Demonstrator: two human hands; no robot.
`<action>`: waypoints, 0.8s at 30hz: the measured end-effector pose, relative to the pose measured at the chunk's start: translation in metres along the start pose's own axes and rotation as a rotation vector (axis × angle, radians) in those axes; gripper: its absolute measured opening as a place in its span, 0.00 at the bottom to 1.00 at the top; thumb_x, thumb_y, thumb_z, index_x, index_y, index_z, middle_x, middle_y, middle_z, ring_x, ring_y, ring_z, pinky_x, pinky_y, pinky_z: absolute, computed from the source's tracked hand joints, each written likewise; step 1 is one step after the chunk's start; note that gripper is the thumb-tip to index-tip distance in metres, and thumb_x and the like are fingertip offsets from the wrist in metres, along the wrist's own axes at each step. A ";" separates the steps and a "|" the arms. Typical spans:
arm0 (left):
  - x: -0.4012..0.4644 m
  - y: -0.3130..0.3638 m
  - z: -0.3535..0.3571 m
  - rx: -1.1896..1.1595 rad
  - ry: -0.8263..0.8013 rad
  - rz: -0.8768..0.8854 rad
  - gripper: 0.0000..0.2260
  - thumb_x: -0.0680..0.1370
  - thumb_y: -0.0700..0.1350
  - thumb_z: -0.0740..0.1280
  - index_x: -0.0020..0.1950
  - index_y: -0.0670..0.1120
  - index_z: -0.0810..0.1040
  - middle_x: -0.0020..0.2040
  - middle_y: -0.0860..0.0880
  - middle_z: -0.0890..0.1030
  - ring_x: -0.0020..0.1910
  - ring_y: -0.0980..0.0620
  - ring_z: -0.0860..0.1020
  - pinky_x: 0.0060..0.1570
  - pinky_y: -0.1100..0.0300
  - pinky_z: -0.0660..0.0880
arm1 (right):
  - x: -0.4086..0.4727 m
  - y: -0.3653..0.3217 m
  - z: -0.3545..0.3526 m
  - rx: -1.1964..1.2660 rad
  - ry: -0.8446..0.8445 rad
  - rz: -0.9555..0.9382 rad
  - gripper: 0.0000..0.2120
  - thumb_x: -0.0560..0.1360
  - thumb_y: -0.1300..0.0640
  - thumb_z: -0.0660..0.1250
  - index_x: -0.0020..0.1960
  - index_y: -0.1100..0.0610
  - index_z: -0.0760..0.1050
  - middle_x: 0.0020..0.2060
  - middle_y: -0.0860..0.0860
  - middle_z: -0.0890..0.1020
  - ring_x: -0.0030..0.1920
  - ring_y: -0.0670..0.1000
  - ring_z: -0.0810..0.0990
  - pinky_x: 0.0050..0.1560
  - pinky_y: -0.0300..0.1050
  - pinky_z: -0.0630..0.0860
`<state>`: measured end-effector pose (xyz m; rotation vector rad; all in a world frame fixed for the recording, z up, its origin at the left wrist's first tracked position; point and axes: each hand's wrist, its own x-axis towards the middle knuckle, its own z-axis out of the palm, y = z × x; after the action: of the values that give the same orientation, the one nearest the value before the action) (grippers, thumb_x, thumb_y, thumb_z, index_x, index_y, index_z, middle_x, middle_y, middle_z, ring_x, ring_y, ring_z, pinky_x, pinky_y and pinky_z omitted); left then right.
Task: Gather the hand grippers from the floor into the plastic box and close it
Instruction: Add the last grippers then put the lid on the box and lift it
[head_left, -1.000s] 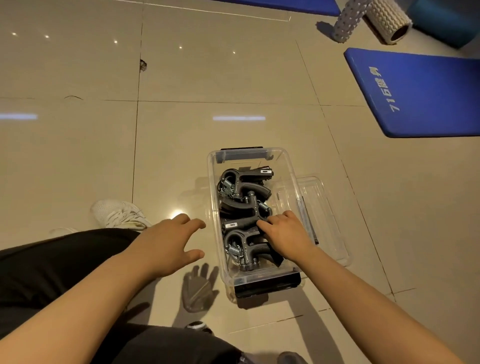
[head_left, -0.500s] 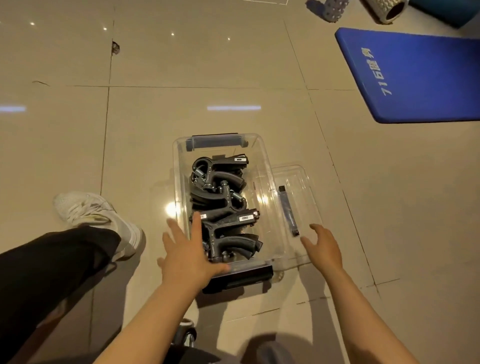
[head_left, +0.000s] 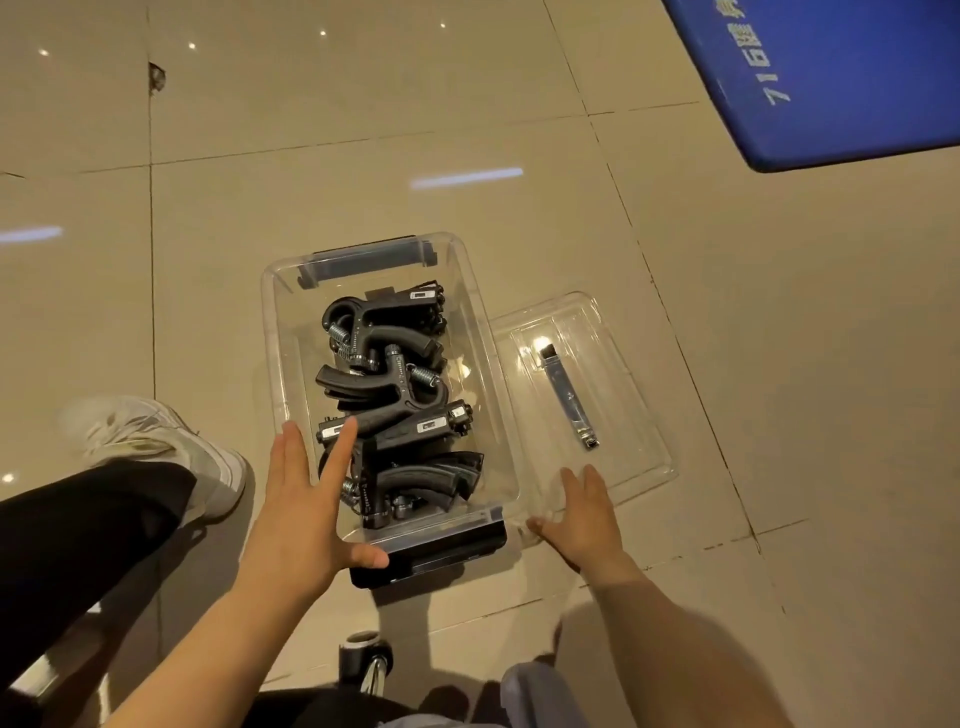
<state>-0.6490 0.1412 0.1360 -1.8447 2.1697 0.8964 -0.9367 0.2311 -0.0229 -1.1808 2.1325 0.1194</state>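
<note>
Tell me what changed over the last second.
The right hand left the grippers in the box and moved right to the near end of the lid, fingers on it. The left hand moved forward to the box's near left corner, fingers spread. The grippers, box and lid lie as before, lid still off beside the box.

Blue mat (head_left: 852, 78), top right corner of view: white print along edge, digits "716" legible, followed by Chinese characters cut off by frame edge, not readable. Hand grippers (head_left: 395, 400) in plastic box (head_left: 483, 332): small white label windows on handles, marks too small to read. Dark strip on clear lid (head_left: 623, 374): no legible text.
</note>
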 end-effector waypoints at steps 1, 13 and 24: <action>-0.001 0.001 -0.001 -0.020 0.009 0.003 0.62 0.58 0.59 0.77 0.71 0.56 0.30 0.75 0.39 0.36 0.74 0.42 0.36 0.72 0.49 0.51 | 0.002 0.006 0.000 -0.032 0.003 0.000 0.43 0.69 0.37 0.69 0.75 0.53 0.54 0.75 0.60 0.52 0.75 0.58 0.50 0.74 0.50 0.54; 0.001 0.003 0.000 0.052 -0.007 -0.014 0.62 0.60 0.60 0.77 0.68 0.56 0.25 0.75 0.39 0.35 0.74 0.42 0.35 0.72 0.49 0.52 | -0.006 0.037 -0.018 -0.161 0.156 0.023 0.13 0.73 0.69 0.56 0.53 0.60 0.73 0.72 0.56 0.63 0.61 0.59 0.72 0.44 0.46 0.70; -0.003 0.004 0.002 0.036 0.038 -0.011 0.61 0.62 0.60 0.75 0.66 0.54 0.22 0.75 0.39 0.35 0.74 0.42 0.35 0.72 0.52 0.52 | 0.016 0.011 -0.011 0.092 0.200 0.072 0.10 0.77 0.58 0.62 0.56 0.61 0.74 0.62 0.56 0.71 0.57 0.57 0.71 0.55 0.46 0.70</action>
<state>-0.6528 0.1446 0.1373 -1.8700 2.1807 0.8219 -0.9567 0.2212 -0.0269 -1.1026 2.3289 -0.0674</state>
